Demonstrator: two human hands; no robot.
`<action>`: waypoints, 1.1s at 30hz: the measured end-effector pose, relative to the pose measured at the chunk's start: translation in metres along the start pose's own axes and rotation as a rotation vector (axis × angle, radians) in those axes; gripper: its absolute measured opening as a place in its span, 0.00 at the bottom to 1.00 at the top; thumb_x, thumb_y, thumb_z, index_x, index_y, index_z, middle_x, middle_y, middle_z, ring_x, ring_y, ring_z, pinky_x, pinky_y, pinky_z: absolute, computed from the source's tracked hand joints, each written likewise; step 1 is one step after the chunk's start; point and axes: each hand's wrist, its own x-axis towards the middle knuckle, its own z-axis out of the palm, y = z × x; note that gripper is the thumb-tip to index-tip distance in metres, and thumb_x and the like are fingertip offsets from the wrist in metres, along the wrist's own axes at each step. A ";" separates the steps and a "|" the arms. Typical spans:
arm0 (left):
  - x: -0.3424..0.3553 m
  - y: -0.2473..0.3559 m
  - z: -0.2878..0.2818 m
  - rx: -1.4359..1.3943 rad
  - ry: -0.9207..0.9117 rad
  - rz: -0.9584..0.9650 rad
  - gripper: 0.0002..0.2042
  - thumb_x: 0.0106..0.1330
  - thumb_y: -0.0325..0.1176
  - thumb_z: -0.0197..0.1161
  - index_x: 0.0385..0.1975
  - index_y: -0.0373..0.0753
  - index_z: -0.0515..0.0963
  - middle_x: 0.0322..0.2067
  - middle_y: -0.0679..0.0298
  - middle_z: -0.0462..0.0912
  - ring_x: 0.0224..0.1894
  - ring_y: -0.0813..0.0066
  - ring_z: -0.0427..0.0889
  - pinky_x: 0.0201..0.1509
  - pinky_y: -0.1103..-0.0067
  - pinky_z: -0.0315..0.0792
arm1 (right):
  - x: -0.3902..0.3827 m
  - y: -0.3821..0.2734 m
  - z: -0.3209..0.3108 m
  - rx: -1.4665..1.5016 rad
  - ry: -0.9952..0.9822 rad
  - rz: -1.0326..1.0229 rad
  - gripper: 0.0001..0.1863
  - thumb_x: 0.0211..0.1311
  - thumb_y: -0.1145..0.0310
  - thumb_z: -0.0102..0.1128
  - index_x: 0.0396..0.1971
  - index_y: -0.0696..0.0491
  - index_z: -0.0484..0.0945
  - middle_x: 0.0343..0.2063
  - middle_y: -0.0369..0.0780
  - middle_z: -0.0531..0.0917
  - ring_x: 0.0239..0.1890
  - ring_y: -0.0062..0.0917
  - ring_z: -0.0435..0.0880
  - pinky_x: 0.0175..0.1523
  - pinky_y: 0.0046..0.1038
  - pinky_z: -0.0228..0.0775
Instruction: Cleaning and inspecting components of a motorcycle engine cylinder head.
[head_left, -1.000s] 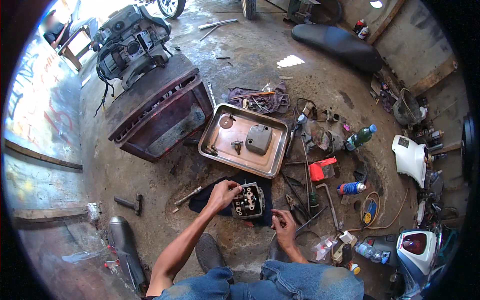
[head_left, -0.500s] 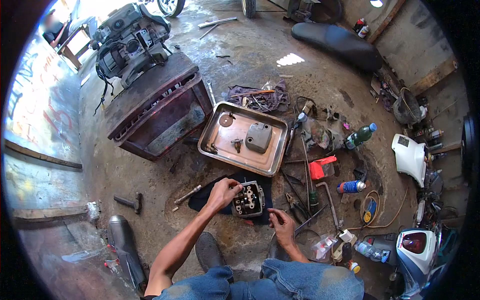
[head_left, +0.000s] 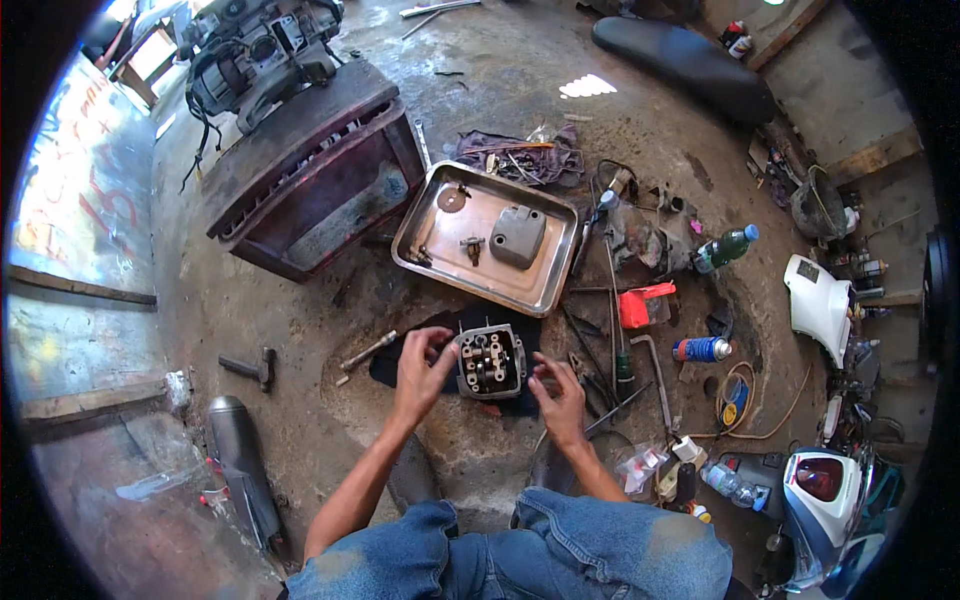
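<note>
A grey metal cylinder head (head_left: 491, 362) sits on a dark cloth (head_left: 388, 366) on the floor in front of me, its open side up and the valve parts showing. Close by its left edge is my left hand (head_left: 422, 374), thumb and fingers bent but apart; I cannot tell if the fingertips touch the metal. My right hand (head_left: 560, 396) hovers just right of the head with spread, slightly curled fingers and nothing in them. Beyond stands a metal tray (head_left: 420, 262) bearing a grey cover (head_left: 517, 237), a round disc (head_left: 452, 200) and a small metal part (head_left: 473, 248).
A ratchet-like tool (head_left: 368, 350) and hammer (head_left: 250, 368) lie at left, by a purple crate (head_left: 330, 215) bearing an engine (head_left: 265, 60). To the right are a red box (head_left: 647, 304), spray can (head_left: 702, 349), green bottle (head_left: 727, 249) and screwdriver (head_left: 624, 367). A motorcycle seat (head_left: 685, 70) lies farther off.
My left hand has drawn back from the top of the cylinder head to its left side. My right hand's fingers have opened and spread. The view has shifted, so things sit differently in it.
</note>
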 end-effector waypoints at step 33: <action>-0.052 -0.014 0.028 0.472 -0.100 0.569 0.14 0.55 0.39 0.76 0.41 0.51 0.85 0.51 0.60 0.73 0.56 0.56 0.68 0.58 0.57 0.61 | 0.044 0.028 0.008 -0.274 -0.365 0.022 0.14 0.60 0.66 0.72 0.46 0.51 0.89 0.37 0.37 0.82 0.33 0.23 0.81 0.40 0.25 0.73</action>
